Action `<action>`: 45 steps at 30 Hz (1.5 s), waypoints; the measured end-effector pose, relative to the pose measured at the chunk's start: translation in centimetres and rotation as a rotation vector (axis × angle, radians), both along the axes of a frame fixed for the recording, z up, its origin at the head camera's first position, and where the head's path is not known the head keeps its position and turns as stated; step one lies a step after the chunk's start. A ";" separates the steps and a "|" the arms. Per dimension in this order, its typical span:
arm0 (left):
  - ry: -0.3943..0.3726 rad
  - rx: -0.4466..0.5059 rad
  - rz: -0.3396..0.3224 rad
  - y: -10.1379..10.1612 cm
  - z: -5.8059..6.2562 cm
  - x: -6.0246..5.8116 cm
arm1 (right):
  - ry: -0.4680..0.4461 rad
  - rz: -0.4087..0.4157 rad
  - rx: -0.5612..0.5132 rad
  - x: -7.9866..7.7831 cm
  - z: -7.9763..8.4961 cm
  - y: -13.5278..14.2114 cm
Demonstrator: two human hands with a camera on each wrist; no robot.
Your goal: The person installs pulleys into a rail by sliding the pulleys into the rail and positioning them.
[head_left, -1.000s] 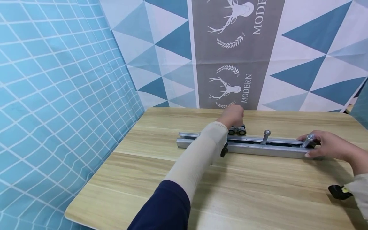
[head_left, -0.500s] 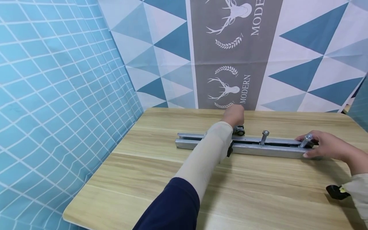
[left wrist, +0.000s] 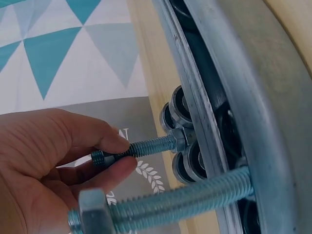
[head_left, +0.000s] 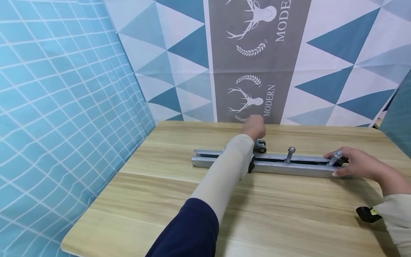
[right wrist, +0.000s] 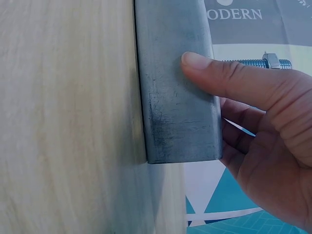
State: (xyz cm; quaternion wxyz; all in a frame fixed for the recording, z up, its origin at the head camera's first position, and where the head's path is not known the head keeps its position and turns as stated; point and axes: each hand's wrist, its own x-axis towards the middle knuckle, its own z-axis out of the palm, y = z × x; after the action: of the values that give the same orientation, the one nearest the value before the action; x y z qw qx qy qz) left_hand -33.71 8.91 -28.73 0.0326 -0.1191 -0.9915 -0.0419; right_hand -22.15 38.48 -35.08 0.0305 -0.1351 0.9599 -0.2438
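Note:
A long steel channel rail (head_left: 289, 169) with a slot along its top lies across the table. Just behind it is a roller trolley (head_left: 260, 146) with several small wheels (left wrist: 181, 107). My left hand (head_left: 254, 125) pinches the threaded bolt (left wrist: 153, 146) of this trolley between thumb and fingers, as the left wrist view shows. The trolley is outside the slot; whether it touches the rail I cannot tell. Two other bolts (head_left: 290, 154) stick up from the slot. My right hand (head_left: 359, 162) grips the rail's right end, thumb on its near side (right wrist: 180, 117) and fingers behind.
The wooden table (head_left: 154, 200) extends around the rail on all sides. A patterned curtain (head_left: 179, 64) hangs behind its far edge, and a blue gridded sheet (head_left: 57, 107) hangs along the left. My left sleeve (head_left: 221, 178) covers part of the rail.
The head view has drifted slightly, so the scene sits further left. Less of the trolley shows past my left forearm than one second ago. My right hand keeps its hold on the rail's end.

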 end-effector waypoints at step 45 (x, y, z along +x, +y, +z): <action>-0.032 0.108 0.024 -12.4 3.5 0.8 | -0.008 -0.027 -0.017 0.0 0.0 -0.2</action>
State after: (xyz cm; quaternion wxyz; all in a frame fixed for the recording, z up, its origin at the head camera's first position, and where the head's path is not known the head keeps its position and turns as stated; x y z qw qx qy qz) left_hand -32.91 -3.46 -25.27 0.0238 -0.1046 -0.9895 -0.0970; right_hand -22.18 38.33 -35.05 0.0297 -0.1217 0.9593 -0.2529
